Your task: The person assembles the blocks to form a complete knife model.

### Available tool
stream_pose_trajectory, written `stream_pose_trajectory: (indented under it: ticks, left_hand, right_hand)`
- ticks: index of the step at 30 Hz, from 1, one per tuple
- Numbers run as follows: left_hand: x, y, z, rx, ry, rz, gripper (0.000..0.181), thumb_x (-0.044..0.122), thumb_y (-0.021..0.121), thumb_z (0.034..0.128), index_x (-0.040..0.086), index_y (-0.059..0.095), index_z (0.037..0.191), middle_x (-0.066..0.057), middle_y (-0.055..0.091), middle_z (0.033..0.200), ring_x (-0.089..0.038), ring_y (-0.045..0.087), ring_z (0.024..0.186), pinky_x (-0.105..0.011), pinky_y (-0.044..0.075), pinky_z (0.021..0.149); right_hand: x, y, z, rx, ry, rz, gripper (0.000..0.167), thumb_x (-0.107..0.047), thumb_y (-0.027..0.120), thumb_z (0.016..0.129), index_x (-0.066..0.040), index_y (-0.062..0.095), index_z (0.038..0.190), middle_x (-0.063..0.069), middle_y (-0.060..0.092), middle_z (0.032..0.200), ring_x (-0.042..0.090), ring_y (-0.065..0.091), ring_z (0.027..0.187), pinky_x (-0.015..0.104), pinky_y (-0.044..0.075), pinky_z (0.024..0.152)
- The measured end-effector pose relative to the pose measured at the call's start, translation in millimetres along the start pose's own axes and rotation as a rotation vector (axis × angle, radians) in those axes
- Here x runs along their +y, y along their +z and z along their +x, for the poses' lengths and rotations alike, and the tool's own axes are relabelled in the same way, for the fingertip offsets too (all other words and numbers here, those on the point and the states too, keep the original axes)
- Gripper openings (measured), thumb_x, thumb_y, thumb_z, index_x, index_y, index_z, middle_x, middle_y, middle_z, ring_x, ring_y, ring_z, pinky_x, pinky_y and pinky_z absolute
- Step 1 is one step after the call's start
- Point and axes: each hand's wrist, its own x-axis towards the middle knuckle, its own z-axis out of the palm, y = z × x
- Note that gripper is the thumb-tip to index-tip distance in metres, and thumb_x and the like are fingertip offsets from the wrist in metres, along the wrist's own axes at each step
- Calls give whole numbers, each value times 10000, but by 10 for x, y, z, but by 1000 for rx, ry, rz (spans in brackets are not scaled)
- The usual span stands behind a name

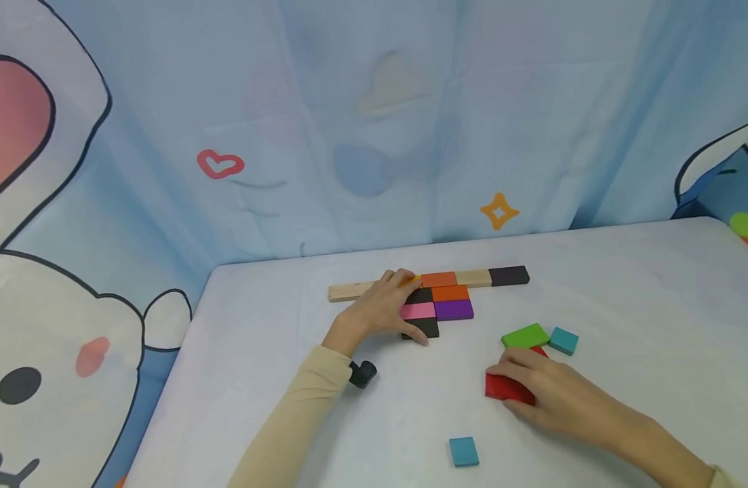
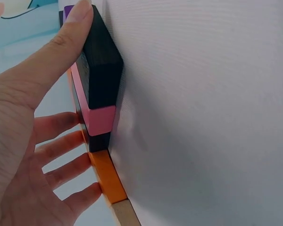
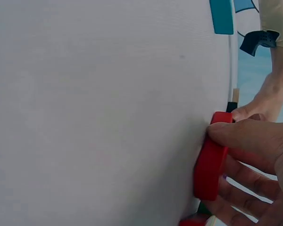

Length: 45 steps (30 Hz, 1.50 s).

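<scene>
White tbl w/ blocks; lt-blue cartoon curtain behind.

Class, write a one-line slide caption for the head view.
At a white table, the left hand touches multicoloured blocks; the right hand grips a red block.

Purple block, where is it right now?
In the head view, the purple block lies on the white table, just right of the pink block, with an orange block along its far side.
</scene>
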Motion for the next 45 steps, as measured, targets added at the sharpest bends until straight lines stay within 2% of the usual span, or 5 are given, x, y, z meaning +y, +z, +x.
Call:
stream_pose_trajectory:
  ticks: [7, 17, 22, 30, 45]
  left_hand:
    - [17, -16, 50, -19, -13, -24, 1131, 583, 881, 784, 112, 327, 1650, -45, 309, 1656, -223, 315, 1477, -375, 386, 1201]
    - [23, -6, 89, -33, -27, -32, 1147, 588, 878, 785, 132, 296, 1662, -32, 289, 1668, -208, 291, 1484, -361, 393, 1195]
    - [41, -17, 92, -34, -38, -46, 1145, 586, 876, 787, 140, 291, 1665, -25, 288, 1666, -205, 291, 1468, -351, 411, 1178]
    - [57, -28, 84, -39, -48, -45, 1143, 583, 876, 787, 143, 291, 1666, -21, 282, 1669, -206, 293, 1462, -342, 418, 1170]
    - [22, 5, 36, -44, -61, -59, 1137, 572, 882, 785, 142, 301, 1663, -18, 280, 1669, -211, 284, 1465, -338, 416, 1168]
  right_hand:
    - [-55, -123, 246, -72, -61, 16, 446, -214, 953, 760, -149, 782, 1166, -12, 653, 1088, 195, 634, 996, 397, 638, 808]
    - [9, -226, 712, 140, -151, 5, 396, -84, 924, 789, -81, 781, 1159, 71, 665, 1090, 291, 648, 1050, 479, 621, 872]
    - [37, -216, 894, 171, -178, -21, 373, -63, 927, 779, -48, 788, 1124, 63, 640, 1045, 245, 619, 980, 445, 620, 850]
    - [20, -158, 963, 120, -162, -60, 351, -59, 935, 767, -37, 800, 1089, 53, 624, 989, 228, 615, 919, 409, 622, 806]
    - [3, -65, 985, 154, -197, -67, 321, -98, 933, 786, -30, 801, 1070, 70, 621, 1001, 238, 609, 950, 416, 620, 834]
